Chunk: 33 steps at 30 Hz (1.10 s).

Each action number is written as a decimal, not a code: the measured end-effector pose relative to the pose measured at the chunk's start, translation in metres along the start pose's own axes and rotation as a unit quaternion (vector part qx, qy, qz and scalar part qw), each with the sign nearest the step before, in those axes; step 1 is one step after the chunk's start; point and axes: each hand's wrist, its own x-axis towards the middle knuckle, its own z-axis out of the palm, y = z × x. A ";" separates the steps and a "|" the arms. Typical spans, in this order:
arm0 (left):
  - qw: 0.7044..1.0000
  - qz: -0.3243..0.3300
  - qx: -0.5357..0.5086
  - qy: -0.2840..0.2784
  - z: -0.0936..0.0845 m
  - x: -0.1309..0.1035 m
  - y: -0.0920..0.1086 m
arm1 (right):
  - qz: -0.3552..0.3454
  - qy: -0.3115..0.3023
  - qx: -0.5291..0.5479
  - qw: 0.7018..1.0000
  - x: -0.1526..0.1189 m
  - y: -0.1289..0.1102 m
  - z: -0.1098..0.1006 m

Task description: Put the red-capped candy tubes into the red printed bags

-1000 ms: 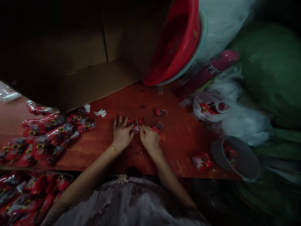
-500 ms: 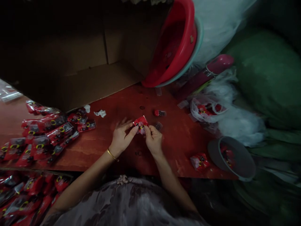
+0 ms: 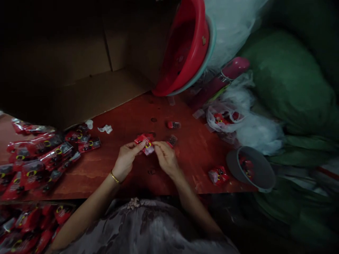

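Note:
Between my hands is a small red printed plastic packet (image 3: 148, 148), partly clear at its lower end. My left hand (image 3: 128, 157) pinches its left side between thumb and fingers. At its right edge, my right hand (image 3: 165, 157) has thumb and fingertips closed on the packet. Just beyond my right fingers lies a small clear packet with red and dark contents (image 3: 172, 140), partly hidden by the hand. A similar small packet (image 3: 174, 125) lies farther back on the red tabletop (image 3: 127, 116).
Several filled red packets (image 3: 34, 169) are piled at left, more below the table edge. A cardboard box (image 3: 103, 91) and red basin (image 3: 200, 46) stand behind. At right are a grey tub (image 3: 254, 173), a red packet (image 3: 218, 175), a plastic bag (image 3: 225, 120) and a pink bottle (image 3: 237, 67).
The view has shifted, so the surroundings sit farther left. The packet has been tilted between my hands, and its yellow-ringed print now shows near my right fingertips.

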 end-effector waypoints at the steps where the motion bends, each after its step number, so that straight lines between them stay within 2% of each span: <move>1: 1.000 -0.008 0.000 -0.002 -0.001 0.001 0.002 | -0.017 -0.017 -0.029 0.999 0.002 0.009 -0.014; 3: 0.999 -0.031 -0.005 -0.014 -0.002 0.003 0.006 | -0.041 -0.057 -0.121 0.990 0.006 0.033 -0.042; 6: 0.997 -0.065 -0.012 -0.039 0.000 0.003 0.008 | -0.020 -0.158 -0.223 0.962 0.011 0.066 -0.069; 8: 0.995 -0.080 -0.019 -0.055 0.001 0.002 0.007 | -0.010 -0.185 -0.237 0.954 0.011 0.078 -0.072; 10: 0.994 -0.087 -0.028 -0.061 0.002 0.001 0.006 | -0.007 -0.165 -0.216 0.962 0.007 0.079 -0.067; 12: 0.994 -0.087 -0.029 -0.059 0.001 0.000 0.006 | 0.012 -0.118 -0.158 0.980 -0.002 0.070 -0.059; 14: 0.995 -0.080 -0.020 -0.053 0.000 -0.001 0.007 | 0.055 -0.086 -0.053 0.993 -0.015 0.054 -0.054; 17: 0.997 -0.059 0.008 -0.048 0.001 -0.003 0.007 | 0.130 -0.094 0.123 0.979 -0.034 0.025 -0.051; 19: 0.998 -0.042 0.029 -0.045 0.004 -0.005 0.006 | 0.164 -0.107 0.191 0.962 -0.041 0.009 -0.049; 22: 0.996 -0.007 0.063 -0.059 0.008 -0.009 0.003 | 0.196 -0.114 0.213 0.950 -0.042 -0.007 -0.044; 26: 0.986 0.049 0.129 -0.088 0.007 -0.014 0.003 | 0.216 -0.118 0.213 0.946 -0.038 -0.014 -0.039; 33: 0.960 0.128 0.242 -0.063 0.000 -0.014 0.006 | 0.170 -0.163 0.174 0.956 -0.034 -0.025 -0.040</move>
